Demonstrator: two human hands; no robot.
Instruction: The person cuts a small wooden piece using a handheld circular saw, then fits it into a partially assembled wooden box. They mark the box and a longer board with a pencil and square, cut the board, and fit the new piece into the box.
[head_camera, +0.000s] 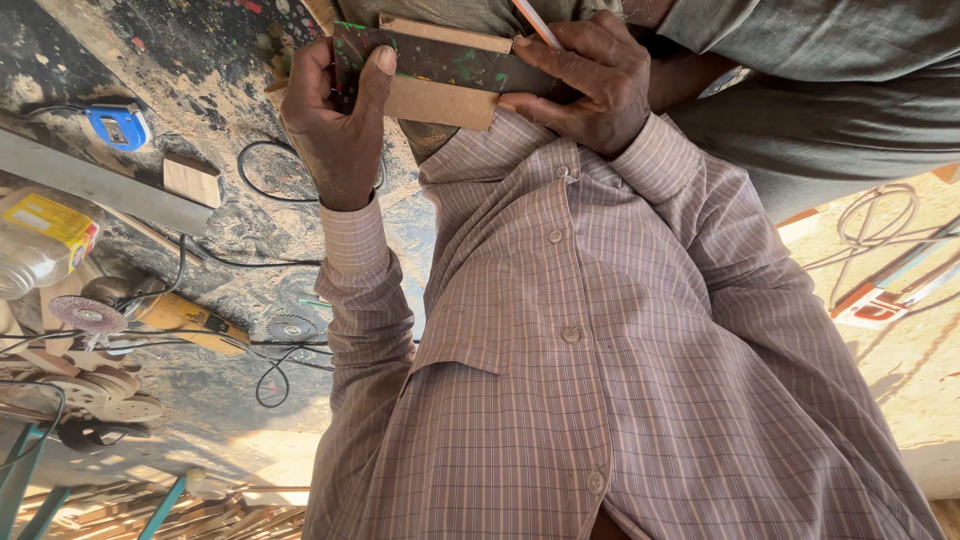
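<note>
Around you the paint-spattered worktop (200, 70) carries a blue tape measure (118, 126), a small wooden block (191, 180), a loop of black cable (262, 175), a yellow angle grinder (180, 315) and a clear plastic bottle with a yellow label (40, 240). Your own checked shirt (570, 350) fills the middle of the view and hides whatever lies beyond it. Both your hands meet at the top of the view on a flat wooden piece with a dark, paint-flecked strip (440, 70). Your left hand (335, 120) has its fingers clenched round one end, thumb pressed on the face. Your right hand (590, 80) clasps the other end, with a thin pencil-like stick (535, 22) between its fingers.
</note>
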